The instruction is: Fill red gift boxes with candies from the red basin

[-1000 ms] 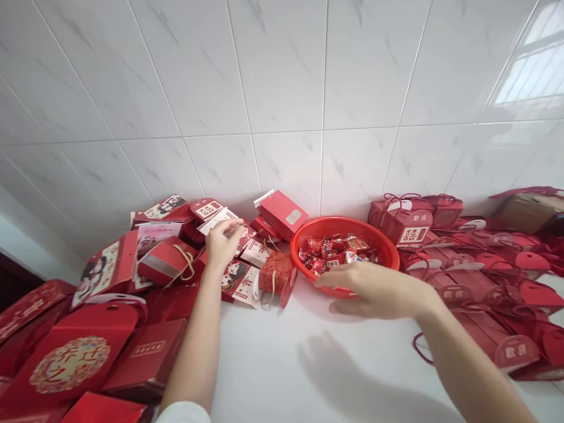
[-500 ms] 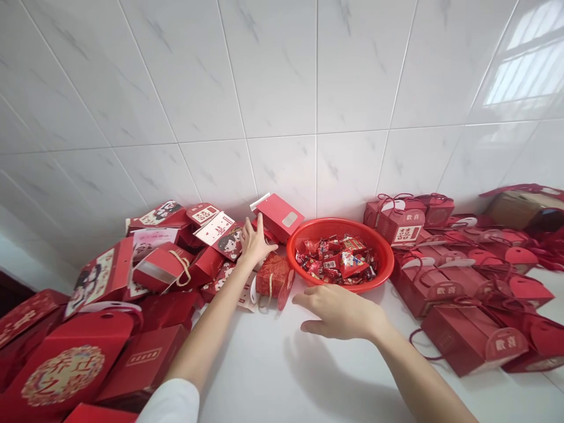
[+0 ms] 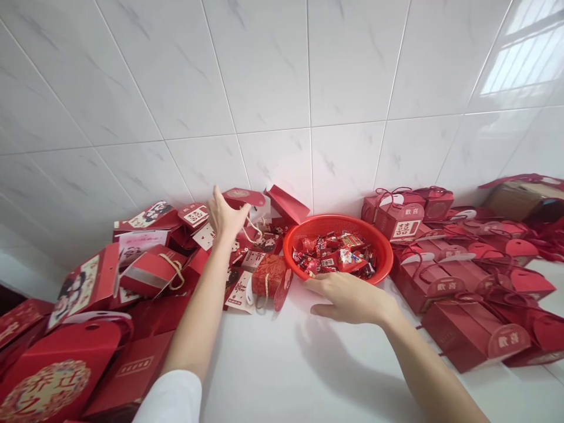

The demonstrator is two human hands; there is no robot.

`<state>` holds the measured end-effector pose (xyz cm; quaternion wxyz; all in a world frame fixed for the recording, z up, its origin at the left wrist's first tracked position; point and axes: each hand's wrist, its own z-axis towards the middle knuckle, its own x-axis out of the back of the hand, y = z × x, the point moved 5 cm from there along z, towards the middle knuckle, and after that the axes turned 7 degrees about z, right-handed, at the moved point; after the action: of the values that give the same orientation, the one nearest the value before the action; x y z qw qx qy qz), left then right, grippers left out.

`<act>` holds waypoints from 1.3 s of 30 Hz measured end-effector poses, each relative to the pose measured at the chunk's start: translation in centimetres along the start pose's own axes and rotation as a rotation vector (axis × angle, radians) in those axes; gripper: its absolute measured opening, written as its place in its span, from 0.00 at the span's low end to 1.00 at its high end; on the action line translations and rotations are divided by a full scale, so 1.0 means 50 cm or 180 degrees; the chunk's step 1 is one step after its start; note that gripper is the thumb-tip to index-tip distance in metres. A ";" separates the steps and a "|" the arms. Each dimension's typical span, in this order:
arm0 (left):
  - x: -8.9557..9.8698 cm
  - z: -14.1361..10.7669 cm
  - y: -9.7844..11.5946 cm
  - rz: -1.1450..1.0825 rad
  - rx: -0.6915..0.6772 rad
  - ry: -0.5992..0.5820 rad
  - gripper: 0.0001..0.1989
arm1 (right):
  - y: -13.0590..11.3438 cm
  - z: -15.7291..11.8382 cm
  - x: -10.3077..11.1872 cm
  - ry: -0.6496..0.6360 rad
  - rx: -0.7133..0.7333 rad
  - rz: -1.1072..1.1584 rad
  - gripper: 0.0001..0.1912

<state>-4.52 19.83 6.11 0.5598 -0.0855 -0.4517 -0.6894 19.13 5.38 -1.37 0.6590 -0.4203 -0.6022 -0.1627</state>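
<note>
My left hand point(image 3: 225, 218) grips a red gift box point(image 3: 243, 196) near the wall, its thumb on the near side; a cream rope handle hangs from the box. Part of the box is hidden behind the hand. Below and around it lie printed cards and boxes, among them a small patterned red box point(image 3: 267, 275) with a gold cord. My right hand point(image 3: 348, 298) hovers over the white surface at the near rim of a red plastic basket point(image 3: 386, 258), holding nothing, fingers stretched out to the left. Wrapped candies point(image 3: 328, 258) fill the bottom of the basket.
A heap of red boxes point(image 3: 132, 367) covers the left side. Rows of dark red boxes point(image 3: 473, 335) with cord handles stand on the right. Against the tiled wall point(image 3: 348, 158) leans a tilted red box point(image 3: 288, 204). A brown carton point(image 3: 515, 200) sits at the far right.
My left hand has moved left and up and now has a red box with a rope handle in it. The red box by the wall has tipped. My right hand has shifted slightly right.
</note>
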 end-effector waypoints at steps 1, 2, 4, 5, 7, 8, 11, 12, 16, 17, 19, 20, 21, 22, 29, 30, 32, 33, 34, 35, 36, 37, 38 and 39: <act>0.020 0.006 0.001 -0.0155 0.0059 0.0106 0.45 | 0.004 0.000 0.001 0.0022 0.0017 0.0030 0.08; 0.037 0.010 -0.001 -0.0318 0.0137 0.0206 0.45 | 0.007 0.000 0.003 0.0057 0.0048 0.0063 0.07; 0.060 0.013 -0.007 -0.0775 0.0289 0.0281 0.42 | 0.015 -0.001 0.010 0.0170 0.0098 0.0126 0.07; 0.064 0.010 -0.010 -0.1070 0.0360 0.0224 0.40 | 0.018 -0.002 0.016 0.0283 0.0114 0.0180 0.07; 0.064 -0.007 -0.012 -0.1692 0.0437 -0.0047 0.34 | 0.024 -0.008 0.035 0.0700 0.0099 0.0372 0.09; 0.061 -0.021 -0.007 -0.1953 0.0401 -0.0259 0.32 | 0.026 -0.013 0.047 0.0994 0.0069 0.0516 0.10; 0.048 -0.092 0.024 -0.2288 0.0049 -0.1089 0.31 | 0.029 -0.037 0.083 0.1935 -0.0043 0.1026 0.12; 0.043 -0.123 0.037 -0.2271 -0.0075 -0.1403 0.31 | 0.027 -0.047 0.091 0.2171 -0.0088 0.1175 0.14; 0.033 -0.232 0.079 -0.1991 -0.0320 -0.2299 0.36 | 0.013 -0.086 0.105 0.2493 -0.0176 0.1512 0.21; 0.031 -0.251 0.085 -0.1934 -0.0360 -0.2447 0.36 | 0.009 -0.095 0.105 0.2457 -0.0196 0.1536 0.21; 0.027 -0.277 0.092 -0.1853 -0.0456 -0.2674 0.36 | 0.007 -0.112 0.104 0.2345 -0.0233 0.1585 0.19; 0.024 -0.285 0.091 -0.1799 -0.0504 -0.2768 0.35 | 0.008 -0.120 0.103 0.2280 -0.0238 0.1642 0.17; 0.020 -0.291 0.088 -0.1729 -0.0546 -0.2865 0.33 | 0.010 -0.128 0.103 0.2220 -0.0218 0.1728 0.15; 0.015 -0.297 0.083 -0.1639 -0.0588 -0.2972 0.32 | 0.012 -0.135 0.103 0.2172 -0.0184 0.1838 0.14; 0.026 -0.323 0.076 -0.1199 -0.1363 -0.2454 0.36 | 0.036 -0.150 0.104 0.1835 -0.0123 0.2572 0.10; 0.034 -0.332 0.085 -0.1170 -0.1512 -0.2285 0.35 | 0.036 -0.145 0.101 0.1725 -0.0136 0.2519 0.10; 0.049 -0.356 0.105 -0.1141 -0.1857 -0.2075 0.32 | 0.035 -0.130 0.094 0.1478 -0.0121 0.2255 0.09; 0.053 -0.370 0.115 -0.1144 -0.2032 -0.2049 0.30 | 0.033 -0.121 0.089 0.1343 -0.0098 0.2088 0.09; 0.056 -0.383 0.124 -0.1153 -0.2191 -0.2067 0.28 | 0.032 -0.112 0.083 0.1205 -0.0066 0.1929 0.09; 0.056 -0.394 0.130 -0.1157 -0.2322 -0.2115 0.25 | 0.031 -0.103 0.076 0.1075 -0.0043 0.1802 0.08; 0.055 -0.403 0.134 -0.1144 -0.2430 -0.2188 0.21 | 0.032 -0.094 0.069 0.0947 -0.0036 0.1714 0.07; 0.052 -0.408 0.136 -0.1112 -0.2525 -0.2278 0.17 | 0.034 -0.085 0.061 0.0812 -0.0050 0.1657 0.07; 0.049 -0.411 0.136 -0.1062 -0.2609 -0.2377 0.12 | 0.037 -0.077 0.053 0.0676 -0.0077 0.1614 0.06; 0.047 -0.413 0.134 -0.1000 -0.2690 -0.2479 0.09 | 0.041 -0.070 0.045 0.0548 -0.0122 0.1576 0.07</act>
<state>8.33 3.63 -0.81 0.1617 -0.4795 -0.3174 -0.8020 23.41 4.62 0.27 0.7195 -0.5518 -0.4195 -0.0430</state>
